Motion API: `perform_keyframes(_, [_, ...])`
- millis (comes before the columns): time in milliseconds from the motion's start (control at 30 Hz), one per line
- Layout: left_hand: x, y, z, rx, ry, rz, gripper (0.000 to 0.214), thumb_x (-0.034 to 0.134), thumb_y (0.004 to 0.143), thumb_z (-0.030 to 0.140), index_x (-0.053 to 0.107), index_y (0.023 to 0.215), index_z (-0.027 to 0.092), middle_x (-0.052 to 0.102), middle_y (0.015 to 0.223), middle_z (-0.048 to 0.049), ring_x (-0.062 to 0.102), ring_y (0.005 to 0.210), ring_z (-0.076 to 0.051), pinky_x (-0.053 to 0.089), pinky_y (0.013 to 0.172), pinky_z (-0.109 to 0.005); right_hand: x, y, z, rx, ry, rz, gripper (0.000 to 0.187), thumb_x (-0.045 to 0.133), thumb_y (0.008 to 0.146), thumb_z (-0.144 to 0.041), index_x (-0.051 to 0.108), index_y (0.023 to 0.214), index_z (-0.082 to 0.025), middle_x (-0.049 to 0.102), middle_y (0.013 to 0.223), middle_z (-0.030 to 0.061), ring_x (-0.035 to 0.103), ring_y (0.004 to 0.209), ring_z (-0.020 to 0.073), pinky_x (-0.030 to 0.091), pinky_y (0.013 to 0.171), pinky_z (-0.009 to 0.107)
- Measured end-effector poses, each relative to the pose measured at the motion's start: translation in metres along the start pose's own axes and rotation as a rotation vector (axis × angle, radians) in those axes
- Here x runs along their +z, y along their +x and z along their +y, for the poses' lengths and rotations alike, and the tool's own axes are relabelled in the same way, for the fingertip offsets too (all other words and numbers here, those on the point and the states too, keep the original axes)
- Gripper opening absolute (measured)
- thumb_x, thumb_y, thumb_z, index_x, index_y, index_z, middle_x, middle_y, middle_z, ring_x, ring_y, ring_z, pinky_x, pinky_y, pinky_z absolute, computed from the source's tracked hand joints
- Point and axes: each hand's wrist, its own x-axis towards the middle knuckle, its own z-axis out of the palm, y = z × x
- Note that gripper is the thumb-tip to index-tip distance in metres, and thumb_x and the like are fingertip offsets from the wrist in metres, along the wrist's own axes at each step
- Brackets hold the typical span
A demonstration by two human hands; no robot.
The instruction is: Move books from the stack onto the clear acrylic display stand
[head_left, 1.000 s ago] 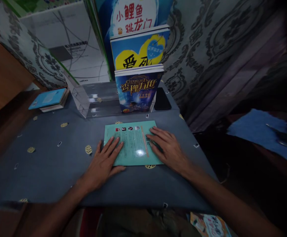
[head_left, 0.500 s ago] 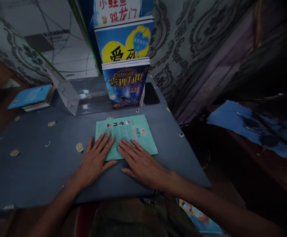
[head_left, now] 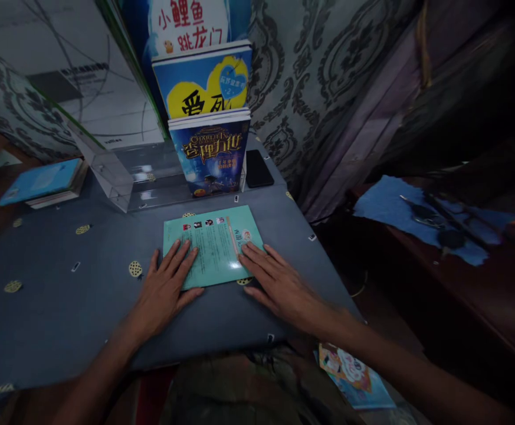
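A thin teal book (head_left: pixel 213 243) lies flat on the grey-blue tablecloth (head_left: pixel 62 307) in front of me. My left hand (head_left: pixel 165 286) rests flat on its near left corner, fingers spread. My right hand (head_left: pixel 279 283) lies flat with its fingers stretched out, the fingertips touching the book's near right edge. Neither hand grips anything. Behind the teal book a dark blue storybook (head_left: pixel 210 153) stands upright in a clear plastic stand (head_left: pixel 120 177), with a blue and yellow book (head_left: pixel 202 82) behind it.
A stack of books with a blue cover (head_left: pixel 40 182) lies at the far left. A black phone (head_left: pixel 258 169) lies right of the stand. Patterned wallpaper backs the table. The table's right edge drops to a dark floor, where a colourful booklet (head_left: pixel 352 375) lies.
My right hand slid from the book's right side to its middle, then back out to its near right edge. The left hand stayed put while the view shifted.
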Motion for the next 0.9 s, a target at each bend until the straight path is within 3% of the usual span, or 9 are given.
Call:
perform_keyframes(200, [0.002, 0.000, -0.001, -0.001, 0.008, 0.001, 0.073, 0.039, 0.102, 0.058, 0.011, 0.163, 0.031, 0.035, 0.165, -0.0115, 0.028, 0.154, -0.033, 0.025, 0.122, -0.064, -0.007, 0.050, 0.035, 0.079, 0.011, -0.071, 0.048, 0.047, 0.104, -0.038, 0.051, 0.147, -0.019, 0.051, 0.154, 0.0161, 0.040, 0.148, 0.0309, 0.035, 0.119, 0.061])
perform_keyframes(400, [-0.002, 0.001, -0.005, 0.026, 0.012, -0.018, 0.070, 0.038, 0.102, 0.058, 0.017, 0.162, 0.030, 0.036, 0.164, -0.0123, 0.029, 0.153, -0.032, 0.030, 0.118, -0.065, -0.002, 0.093, 0.061, 0.185, -0.051, -0.025, 0.047, 0.046, 0.102, -0.033, 0.053, 0.144, -0.014, 0.050, 0.154, 0.0181, 0.044, 0.144, 0.0320, 0.038, 0.117, 0.056])
perform_keyframes(500, [-0.009, 0.004, -0.023, 0.024, 0.002, -0.055, 0.063, 0.039, 0.102, 0.057, 0.029, 0.159, 0.033, 0.037, 0.163, -0.0114, 0.031, 0.153, -0.032, 0.032, 0.117, -0.064, -0.008, 0.083, 0.055, 0.195, -0.112, -0.002, 0.043, 0.049, 0.101, -0.033, 0.059, 0.136, -0.010, 0.061, 0.137, 0.0205, 0.056, 0.126, 0.0344, 0.048, 0.105, 0.053])
perform_keyframes(667, [-0.018, 0.020, -0.059, -0.077, -0.024, -0.012, 0.055, 0.041, 0.102, 0.055, 0.047, 0.150, 0.028, 0.049, 0.154, -0.0137, 0.051, 0.138, -0.033, 0.046, 0.108, -0.054, -0.022, 0.028, 0.026, 0.207, -0.215, 0.047, 0.027, 0.051, 0.099, -0.029, 0.068, 0.114, -0.014, 0.066, 0.095, 0.0134, 0.062, 0.090, 0.0302, 0.054, 0.079, 0.044])
perform_keyframes(767, [-0.016, 0.036, -0.065, -0.102, -0.012, -0.009, 0.048, 0.039, 0.104, 0.047, 0.054, 0.143, 0.023, 0.061, 0.140, -0.0131, 0.062, 0.119, -0.030, 0.053, 0.098, -0.049, -0.021, 0.001, 0.007, 0.179, -0.148, 0.109, 0.027, 0.047, 0.100, -0.026, 0.065, 0.118, -0.017, 0.064, 0.094, 0.0105, 0.063, 0.087, 0.0273, 0.055, 0.075, 0.040])
perform_keyframes(900, [-0.009, 0.057, -0.061, -0.080, -0.014, 0.004, 0.040, 0.038, 0.105, 0.036, 0.056, 0.138, 0.024, 0.065, 0.131, -0.0111, 0.063, 0.115, -0.028, 0.053, 0.096, -0.047, -0.012, -0.003, -0.004, 0.191, -0.079, 0.163, 0.028, 0.045, 0.100, -0.024, 0.062, 0.122, -0.018, 0.065, 0.102, 0.0114, 0.062, 0.091, 0.0266, 0.057, 0.078, 0.041])
